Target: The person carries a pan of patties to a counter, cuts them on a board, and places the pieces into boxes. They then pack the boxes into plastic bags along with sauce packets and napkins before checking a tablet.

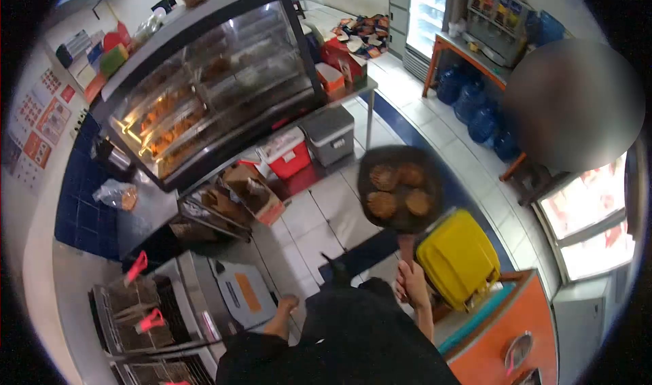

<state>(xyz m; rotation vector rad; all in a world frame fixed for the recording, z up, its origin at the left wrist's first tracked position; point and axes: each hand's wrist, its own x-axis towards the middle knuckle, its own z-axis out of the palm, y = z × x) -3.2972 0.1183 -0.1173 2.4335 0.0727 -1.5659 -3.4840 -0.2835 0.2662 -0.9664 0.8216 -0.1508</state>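
Note:
My right hand [411,283] is wrapped round the handle of a dark square pan [401,223], held out in front of me over the tiled floor. Four brown patties lie in the pan, among them one at the lower left [382,205] and one at the lower right [418,202]. Right beside the pan handle is a yellow lidded bin [458,257]. My left hand [288,303] hangs low on the left, near a grey lid with an orange patch [243,295]; its fingers look curled, and nothing shows in them.
Fryers with baskets [132,310] stand at the lower left. A glass food display [217,79] is on a counter, with a red cooler [288,155] and grey cooler [329,137] below. An orange counter [509,330] is at the right; a blurred person [574,106] is farther back.

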